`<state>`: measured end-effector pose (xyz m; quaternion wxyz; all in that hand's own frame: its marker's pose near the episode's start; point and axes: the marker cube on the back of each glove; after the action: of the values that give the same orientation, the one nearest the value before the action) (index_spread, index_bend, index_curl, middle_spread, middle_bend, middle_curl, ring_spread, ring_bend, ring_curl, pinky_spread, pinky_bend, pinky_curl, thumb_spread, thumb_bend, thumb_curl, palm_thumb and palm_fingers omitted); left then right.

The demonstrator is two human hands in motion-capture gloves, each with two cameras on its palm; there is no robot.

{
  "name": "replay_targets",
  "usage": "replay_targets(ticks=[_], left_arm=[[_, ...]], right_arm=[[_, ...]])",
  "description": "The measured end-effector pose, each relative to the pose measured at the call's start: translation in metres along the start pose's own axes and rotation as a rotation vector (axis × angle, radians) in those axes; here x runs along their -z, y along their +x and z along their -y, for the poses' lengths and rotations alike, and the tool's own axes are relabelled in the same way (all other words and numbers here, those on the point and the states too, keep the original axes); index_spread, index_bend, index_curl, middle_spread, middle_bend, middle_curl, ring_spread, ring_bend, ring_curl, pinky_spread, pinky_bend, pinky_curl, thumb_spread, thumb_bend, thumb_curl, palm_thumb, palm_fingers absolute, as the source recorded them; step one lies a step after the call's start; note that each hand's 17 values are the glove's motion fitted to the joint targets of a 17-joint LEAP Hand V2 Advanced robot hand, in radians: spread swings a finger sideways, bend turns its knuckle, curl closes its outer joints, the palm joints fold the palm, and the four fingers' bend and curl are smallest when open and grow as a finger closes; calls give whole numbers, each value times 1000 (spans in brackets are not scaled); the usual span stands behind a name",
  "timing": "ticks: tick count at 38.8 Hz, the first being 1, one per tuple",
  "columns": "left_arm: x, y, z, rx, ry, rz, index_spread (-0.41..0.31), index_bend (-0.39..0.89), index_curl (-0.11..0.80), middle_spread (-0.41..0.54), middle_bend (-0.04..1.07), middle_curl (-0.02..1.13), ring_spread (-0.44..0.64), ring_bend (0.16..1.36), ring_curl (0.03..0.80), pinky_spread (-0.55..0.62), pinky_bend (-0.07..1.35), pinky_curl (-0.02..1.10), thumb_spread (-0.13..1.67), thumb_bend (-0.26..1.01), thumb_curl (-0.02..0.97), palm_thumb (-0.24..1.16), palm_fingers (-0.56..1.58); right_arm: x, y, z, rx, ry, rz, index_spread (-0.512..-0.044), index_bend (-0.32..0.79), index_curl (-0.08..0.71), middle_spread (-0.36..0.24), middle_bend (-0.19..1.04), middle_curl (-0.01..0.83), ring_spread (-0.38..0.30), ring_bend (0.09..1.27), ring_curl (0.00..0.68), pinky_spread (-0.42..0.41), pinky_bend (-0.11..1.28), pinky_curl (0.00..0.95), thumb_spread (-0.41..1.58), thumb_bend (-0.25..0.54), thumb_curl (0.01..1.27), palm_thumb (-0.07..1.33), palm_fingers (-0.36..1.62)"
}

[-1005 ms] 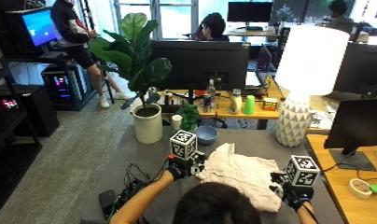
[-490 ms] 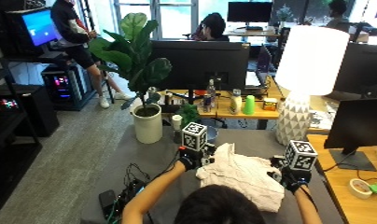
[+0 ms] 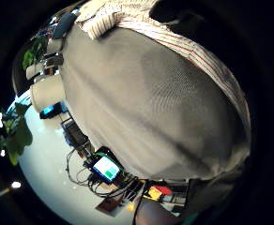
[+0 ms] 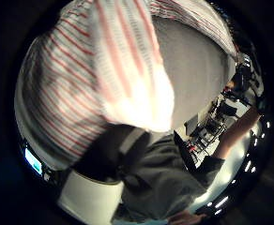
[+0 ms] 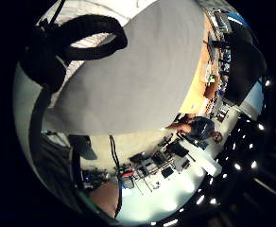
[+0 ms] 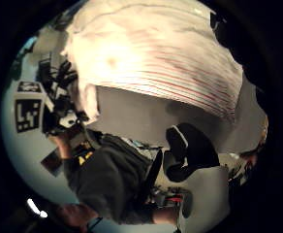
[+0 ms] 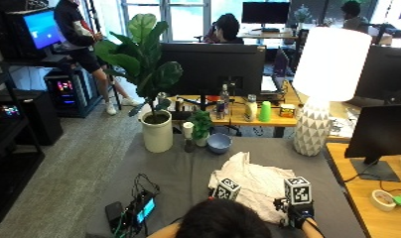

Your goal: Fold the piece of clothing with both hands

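The garment (image 7: 253, 186), a pale piece with thin red stripes, lay crumpled on the grey tabletop (image 7: 174, 171), reaching away from our fingers toward the blue bowl (image 7: 219, 143). Our left hand (image 7: 217, 194) sat at its near left edge and our right hand (image 7: 294, 214) at its near right corner. In the left thumb-side palm view the striped cloth (image 4: 109, 79) filled most of the frame, so it was close to that palm, but we could not tell whether the left fingers were pinching it. Nor could we tell for the right fingers; the right thumb-side view showed the cloth (image 6: 170, 63) spread just beyond them.

We judged the fold barely begun. If only one layer was caught, the cloth could slip out or bunch unevenly. Beyond our fingers stood the bowl, a small plant (image 7: 200, 126) and a white lamp (image 7: 319, 89); a wide swing of fabric might knock them.
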<state>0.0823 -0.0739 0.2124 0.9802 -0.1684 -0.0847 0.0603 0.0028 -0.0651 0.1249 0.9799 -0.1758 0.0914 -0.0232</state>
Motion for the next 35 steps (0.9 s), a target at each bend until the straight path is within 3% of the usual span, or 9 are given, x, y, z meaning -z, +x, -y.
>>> replay_targets(ticks=[2, 7, 10, 11, 12, 17, 24, 30, 35], left_arm=[[1, 1, 0, 5, 49, -28, 38, 432, 370, 304, 102, 141, 361, 588, 264, 376, 442, 306, 877, 13, 223, 84, 242], [13, -2, -9, 58, 172, 18, -39, 618, 441, 231, 133, 146, 364, 540, 243, 374, 366, 285, 1030, 104, 253, 275, 361], [14, -7, -7, 64, 187, 41, -108, 733, 483, 129, 167, 171, 263, 500, 238, 296, 301, 273, 1131, 173, 271, 393, 496], [15, -9, -9, 54, 179, 42, -124, 754, 489, 102, 169, 176, 234, 487, 235, 273, 283, 269, 1156, 184, 274, 415, 520], [16, -9, -11, 39, 167, 40, -140, 778, 498, 78, 167, 182, 206, 475, 235, 256, 270, 270, 1176, 193, 275, 433, 540], [27, -9, -32, -24, 114, 28, -191, 835, 528, -10, 163, 216, 113, 424, 243, 176, 216, 274, 1275, 223, 278, 494, 586], [50, -9, -59, -82, 79, 18, -224, 878, 555, -62, 148, 240, 68, 363, 247, 107, 210, 288, 1376, 235, 292, 514, 616], [110, -23, -73, -83, 119, 64, -236, 853, 568, -110, 197, 277, 37, 318, 250, 45, 207, 302, 1429, 229, 324, 499, 678], [166, -42, -59, -27, 166, 107, -245, 836, 584, -146, 244, 320, 18, 269, 250, 9, 180, 305, 1442, 218, 356, 484, 734]], right_arm=[[-8, 1, 5, -7, 16, -36, -281, 83, 165, -64, 297, 353, -112, 597, 346, 11, 596, 339, 1060, 145, 218, 630, 744], [-11, 0, 10, -29, 141, -108, -269, 121, 184, -87, 331, 377, -154, 591, 350, -94, 578, 333, 1019, 181, 270, 783, 971], [-9, -2, 9, -26, 187, -125, -255, 143, 212, -99, 348, 395, -172, 592, 363, -182, 580, 346, 999, 214, 301, 884, 1156], [-8, -2, 8, -22, 191, -128, -256, 139, 220, -99, 330, 394, -174, 581, 367, -191, 581, 351, 996, 202, 304, 881, 1109], [-6, -3, 6, -17, 191, -131, -250, 168, 236, -103, 347, 404, -177, 599, 380, -214, 583, 361, 993, 231, 320, 938, 1231], [0, -9, -4, 16, 140, -120, -242, 167, 274, -121, 374, 426, -187, 615, 403, -256, 601, 385, 985, 233, 344, 1004, 1307], [16, -16, -22, 58, 89, -115, -242, 163, 307, -138, 388, 442, -193, 634, 421, -279, 618, 405, 981, 217, 356, 1055, 1327], [71, -11, -37, 82, 104, -70, -242, 166, 331, -152, 397, 452, -197, 654, 433, -286, 630, 417, 984, 189, 357, 1070, 1328], [125, 2, -34, 41, 157, -47, -238, 166, 346, -159, 408, 463, -195, 671, 443, -281, 622, 425, 984, 163, 372, 1077, 1308]])
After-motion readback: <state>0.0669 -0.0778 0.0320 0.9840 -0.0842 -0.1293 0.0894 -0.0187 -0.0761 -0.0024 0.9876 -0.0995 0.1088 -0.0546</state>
